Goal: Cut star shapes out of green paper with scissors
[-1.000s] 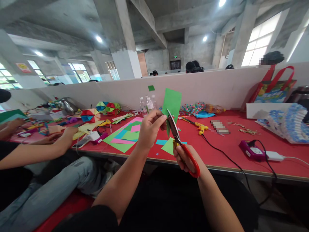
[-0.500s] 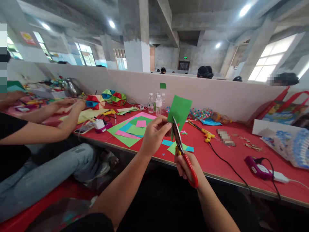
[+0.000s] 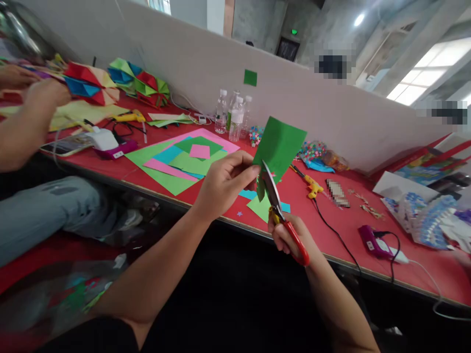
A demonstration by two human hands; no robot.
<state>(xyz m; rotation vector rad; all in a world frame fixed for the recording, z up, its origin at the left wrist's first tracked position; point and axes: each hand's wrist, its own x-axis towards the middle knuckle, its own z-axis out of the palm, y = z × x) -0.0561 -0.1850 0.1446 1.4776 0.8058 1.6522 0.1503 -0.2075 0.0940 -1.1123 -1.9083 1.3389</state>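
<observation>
My left hand pinches the left edge of a green paper sheet held up above the red table. In my right hand is a pair of scissors with red handles, its blades pointing up and lying across the sheet's lower left part. A strip of the green paper hangs below the blades, partly cut away. Beneath, a light green paper piece and a blue strip lie on the table, partly covered by the scissors. Left of them is a stack of coloured papers.
Plastic bottles stand by the partition. A yellow glue gun and a purple power socket with cords lie to the right. Folded paper shapes are at the left, near a co-worker's hand.
The view has tilted down and turned, so the table fills more of the picture. The scissors and green sheet stay together in my hands; the strip below the blades shows more clearly.
</observation>
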